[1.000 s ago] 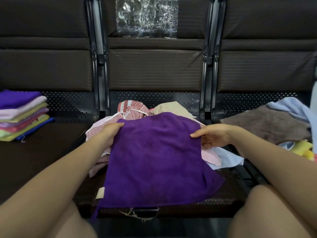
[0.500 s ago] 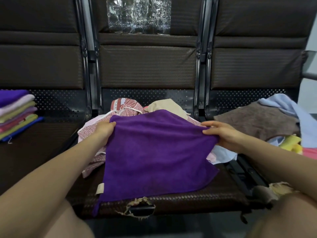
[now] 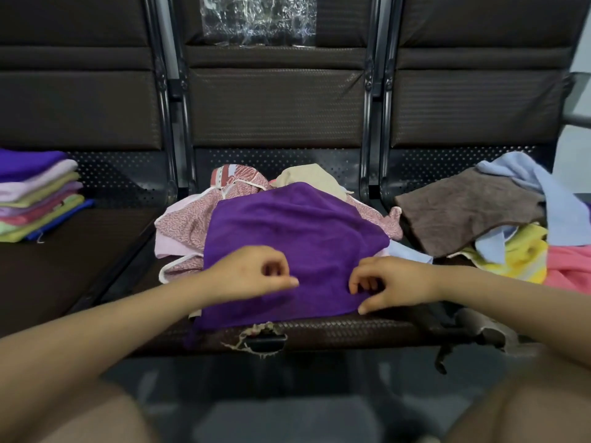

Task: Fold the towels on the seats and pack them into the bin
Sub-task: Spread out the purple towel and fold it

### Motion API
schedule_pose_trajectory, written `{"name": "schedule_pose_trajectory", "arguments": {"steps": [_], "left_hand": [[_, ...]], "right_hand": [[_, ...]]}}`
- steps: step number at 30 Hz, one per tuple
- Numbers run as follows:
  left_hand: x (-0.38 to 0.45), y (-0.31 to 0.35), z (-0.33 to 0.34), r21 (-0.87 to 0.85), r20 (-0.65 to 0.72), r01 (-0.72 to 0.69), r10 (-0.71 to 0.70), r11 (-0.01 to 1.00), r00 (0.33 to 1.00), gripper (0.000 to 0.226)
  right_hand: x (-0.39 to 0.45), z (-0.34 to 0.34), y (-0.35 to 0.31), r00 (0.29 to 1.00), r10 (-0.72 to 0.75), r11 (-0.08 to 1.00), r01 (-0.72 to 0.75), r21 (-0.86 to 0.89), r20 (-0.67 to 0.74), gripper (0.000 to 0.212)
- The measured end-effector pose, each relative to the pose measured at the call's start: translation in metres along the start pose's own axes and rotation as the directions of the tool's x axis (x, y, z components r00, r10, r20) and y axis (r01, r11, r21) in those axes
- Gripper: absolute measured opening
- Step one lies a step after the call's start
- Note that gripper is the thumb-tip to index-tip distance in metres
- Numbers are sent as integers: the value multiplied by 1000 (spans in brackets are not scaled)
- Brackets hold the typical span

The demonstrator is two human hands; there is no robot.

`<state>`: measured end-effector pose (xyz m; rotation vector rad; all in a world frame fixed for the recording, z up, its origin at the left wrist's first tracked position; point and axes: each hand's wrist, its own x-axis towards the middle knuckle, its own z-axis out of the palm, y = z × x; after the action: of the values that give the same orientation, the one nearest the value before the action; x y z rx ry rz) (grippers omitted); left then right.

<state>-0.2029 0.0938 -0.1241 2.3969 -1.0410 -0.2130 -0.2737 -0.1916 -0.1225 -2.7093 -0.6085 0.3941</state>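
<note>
A purple towel (image 3: 287,244) lies spread on the middle seat, draped over a heap of pink patterned and cream cloths (image 3: 188,225). My left hand (image 3: 252,273) hovers over the towel's near half with its fingers loosely curled and nothing in them. Over the near right corner is my right hand (image 3: 390,282), fingers curled and thumb tip touching the towel's edge. The towel lies flat under both hands. A stack of folded towels (image 3: 38,203) sits on the left seat. No bin is in view.
Unfolded brown (image 3: 463,209), light blue (image 3: 543,187), yellow (image 3: 524,254) and pink (image 3: 569,266) towels are piled on the right seat. The middle seat's front edge (image 3: 262,340) is torn. My knees fill the bottom corners.
Both hands let go of the towel's far corners and drew back to its near half. The towel now rests flat on the heap.
</note>
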Motion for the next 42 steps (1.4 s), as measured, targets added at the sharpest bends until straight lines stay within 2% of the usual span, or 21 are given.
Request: {"name": "schedule_pose_trajectory", "arguments": {"steps": [2,4,5,8,9,11,12,14,15,18,20,23,25,26,27,29,32,34,36,39,42], "left_hand": [[-17,4,11,114,107,-41,29,993,994,41],[-31,5,18,257,127,-106,75,960,989,54],[-35,5,20,290,119,-134,104,948,987,55],[-42,4,18,228,30,-151,148,962,989,33],[-43,3,17,225,-2,-139,143,964,990,25],[-47,-2,17,262,-43,-106,121,959,992,25],[-47,-6,15,278,-61,-87,108,957,992,32],[-51,-14,8,277,-119,-48,84,960,989,43],[-53,-19,3,254,-141,-20,57,967,988,40],[-62,-31,-11,105,-152,51,-35,993,988,10],[-70,-33,-18,-1,-140,81,-81,997,987,13],[-79,-35,-26,-180,-137,134,-160,974,978,18],[-83,-36,-28,-297,-151,137,-188,945,970,24],[-85,-34,-29,-332,-157,143,-204,933,966,20],[-85,-33,-30,-359,-156,150,-218,921,963,11],[-85,-31,-32,-385,-137,154,-222,910,965,19],[-80,-36,-39,-414,-65,254,-306,874,950,22],[-72,-42,-46,-402,-73,305,-362,863,929,20],[-62,-45,-52,-369,-110,340,-404,865,908,18],[-38,-55,-62,-301,-183,367,-431,880,884,28],[-14,-66,-66,-214,-265,424,-470,880,842,33]], "right_hand": [[2,7,-2,989,-111,988,98,-123,-102,18],[3,8,-8,977,-135,986,116,-116,-167,8],[3,8,-10,977,-92,995,86,-42,-190,3],[3,-2,-17,975,118,964,-68,255,-186,18],[0,-7,-20,974,172,927,-109,360,-148,16],[-7,-18,-28,977,212,800,-169,576,-8,17],[-11,-22,-30,979,197,761,-181,622,44,18],[-19,-28,-31,987,155,809,-152,568,44,19],[-21,-29,-29,989,142,841,-139,523,35,18],[-28,-31,-19,981,187,893,-190,409,47,19],[-33,-30,-8,967,241,870,-251,426,77,34],[-40,-31,0,960,277,796,-259,547,51,61],[-45,-34,6,960,278,717,-217,662,14,66],[-46,-35,9,961,276,659,-199,725,12,70],[-47,-37,11,962,271,591,-188,785,26,74],[-48,-39,14,965,252,505,-199,840,78,78],[-44,-41,17,956,260,479,-252,841,138,79],[-33,-44,19,952,291,472,-231,851,96,85],[-21,-48,20,929,371,478,-192,857,1,73],[5,-57,14,873,467,534,-155,831,-138,8],[34,-60,20,790,543,671,-204,713,-284,8]]}}
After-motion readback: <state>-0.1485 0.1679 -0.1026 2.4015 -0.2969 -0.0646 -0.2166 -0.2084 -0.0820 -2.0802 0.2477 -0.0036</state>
